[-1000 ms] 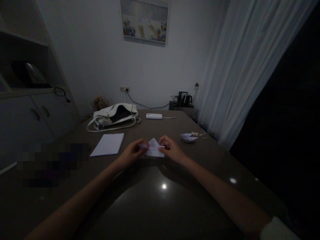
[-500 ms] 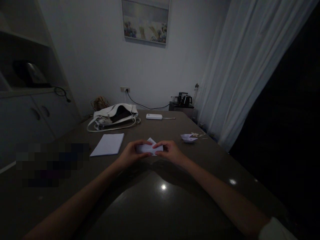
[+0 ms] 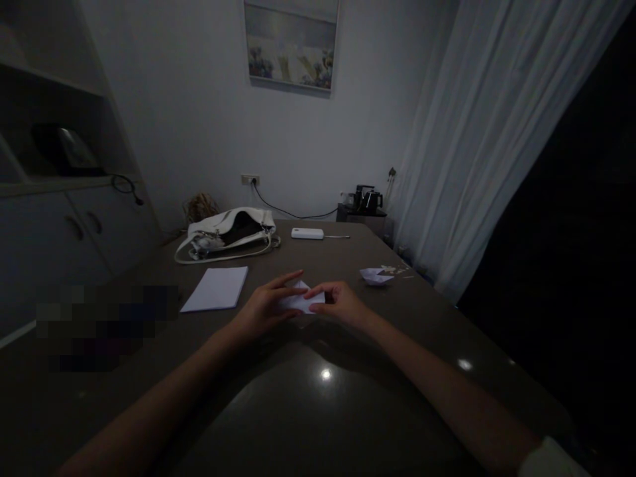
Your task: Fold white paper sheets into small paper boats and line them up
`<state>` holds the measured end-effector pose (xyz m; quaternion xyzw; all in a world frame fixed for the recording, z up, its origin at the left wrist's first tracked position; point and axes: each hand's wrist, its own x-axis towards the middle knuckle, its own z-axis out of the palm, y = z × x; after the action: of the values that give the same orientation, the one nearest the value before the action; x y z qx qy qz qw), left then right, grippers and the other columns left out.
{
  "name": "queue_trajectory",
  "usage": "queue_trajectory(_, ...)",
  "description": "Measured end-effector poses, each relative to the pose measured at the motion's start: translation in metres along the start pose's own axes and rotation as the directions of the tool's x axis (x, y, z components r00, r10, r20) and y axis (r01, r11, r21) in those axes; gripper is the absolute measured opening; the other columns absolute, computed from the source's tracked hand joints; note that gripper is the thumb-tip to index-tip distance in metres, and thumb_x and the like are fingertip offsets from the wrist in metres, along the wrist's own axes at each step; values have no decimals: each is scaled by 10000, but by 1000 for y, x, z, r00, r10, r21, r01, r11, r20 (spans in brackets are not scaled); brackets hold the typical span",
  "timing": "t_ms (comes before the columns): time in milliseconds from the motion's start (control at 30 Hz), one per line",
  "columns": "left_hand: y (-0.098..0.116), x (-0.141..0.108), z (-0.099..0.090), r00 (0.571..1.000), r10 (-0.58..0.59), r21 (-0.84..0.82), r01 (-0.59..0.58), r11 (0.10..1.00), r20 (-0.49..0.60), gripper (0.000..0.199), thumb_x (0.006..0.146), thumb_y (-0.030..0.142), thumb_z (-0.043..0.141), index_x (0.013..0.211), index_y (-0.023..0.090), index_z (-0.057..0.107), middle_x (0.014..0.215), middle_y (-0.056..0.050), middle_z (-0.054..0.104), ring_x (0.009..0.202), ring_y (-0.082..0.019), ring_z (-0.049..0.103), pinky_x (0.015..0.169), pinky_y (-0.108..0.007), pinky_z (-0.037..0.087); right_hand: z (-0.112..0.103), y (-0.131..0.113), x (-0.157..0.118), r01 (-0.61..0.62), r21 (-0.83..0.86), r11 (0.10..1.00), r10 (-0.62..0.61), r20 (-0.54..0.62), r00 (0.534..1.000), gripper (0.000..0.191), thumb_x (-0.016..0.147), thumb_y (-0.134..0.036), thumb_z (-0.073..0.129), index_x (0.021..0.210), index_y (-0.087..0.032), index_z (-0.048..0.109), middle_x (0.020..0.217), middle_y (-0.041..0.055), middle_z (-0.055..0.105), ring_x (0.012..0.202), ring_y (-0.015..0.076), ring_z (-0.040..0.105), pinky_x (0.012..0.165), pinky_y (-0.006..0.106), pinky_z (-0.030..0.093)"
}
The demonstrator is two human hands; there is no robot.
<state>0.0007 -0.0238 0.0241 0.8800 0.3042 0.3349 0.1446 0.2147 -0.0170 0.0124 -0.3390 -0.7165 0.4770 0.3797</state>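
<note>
pinching folded paper (image 3: pixel 295 303), left fingers (image 3: pixel 287 278) seemingly spread

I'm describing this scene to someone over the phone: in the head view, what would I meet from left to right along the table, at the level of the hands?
White paper stack, left hand, folded paper, right hand, folded paper boat, small pale scraps.
</note>
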Motion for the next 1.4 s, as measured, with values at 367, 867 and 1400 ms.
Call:
queue_trajectory(367, 1, 0, 6, 980, -198, -111, 200, 973, 27, 415, 779, 403, 573, 1110, 158, 618, 1064, -71, 665, 930, -234, 617, 806, -309, 470, 3, -3, -3, 251, -349, 903, -289, -58, 956, 273, 712, -276, 666, 968, -183, 638, 940, 46, 651, 772, 148, 592, 676, 260, 441)
queue_trajectory(867, -4, 0, 7, 969, -243, -149, 234, 961, -43, 416, 769, 433, 573, 1093, 180, 634, 1049, -71, 673, 933, -237, 616, 818, -326, 467, 1, 4, 4, 82, 100, 992, -63, -179, 982, 381, 640, -271, 715, 974, -176, 558, 787, 23, 663, 703, 147, 627, 668, 270, 467)
queue_trajectory(1400, -1, 2, 5, 987, -112, -11, 112, 994, -116, 331, 790, 390, 571, 1034, 186, 660, 1016, -68, 678, 900, -207, 626, 787, -287, 475, 1, 3, 3, 10, 175, 985, 34, -244, 969, 353, 653, -289, 706, 979, -168, 642, 784, 36, 690, 675, 131, 620, 649, 256, 465)
